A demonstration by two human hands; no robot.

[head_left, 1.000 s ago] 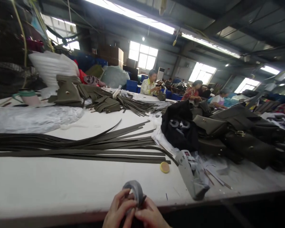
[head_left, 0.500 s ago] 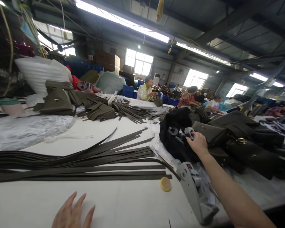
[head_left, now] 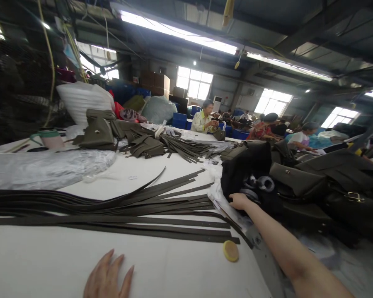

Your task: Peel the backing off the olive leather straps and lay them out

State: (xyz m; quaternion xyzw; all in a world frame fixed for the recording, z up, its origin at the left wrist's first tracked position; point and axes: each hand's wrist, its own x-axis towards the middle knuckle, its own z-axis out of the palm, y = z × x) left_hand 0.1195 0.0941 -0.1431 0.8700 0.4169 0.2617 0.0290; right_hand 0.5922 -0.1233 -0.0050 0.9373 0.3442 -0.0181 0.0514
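My left hand [head_left: 108, 276] rests low on the white table [head_left: 161, 269], fingers spread and holding nothing. My right hand [head_left: 240, 201] reaches to the near left edge of a black cloth bag [head_left: 245, 161], its fingers bent together there. Whether they pinch the bag's edge or a small thing is hidden. Inside the bag's mouth, just beyond that hand, lie clear ring-shaped rolls [head_left: 265, 183]. Left of the bag, long dark olive straps [head_left: 112, 207] are spread across the table. Near their right ends sits a round yellow-rimmed disc [head_left: 230, 251].
Dark olive bags [head_left: 301, 180] are heaped on the right. A grey metal device [head_left: 264, 258] stands partly behind my right forearm. Clear plastic sheeting [head_left: 59, 167] and a mug [head_left: 51, 139] are at the left. Several people work farther back, one in a light patterned shirt [head_left: 200, 123].
My right hand has left a clear roll and moved nearer, to the black bag's edge. The roll now lies in the bag's mouth. My view has turned left; my left hand stays spread.
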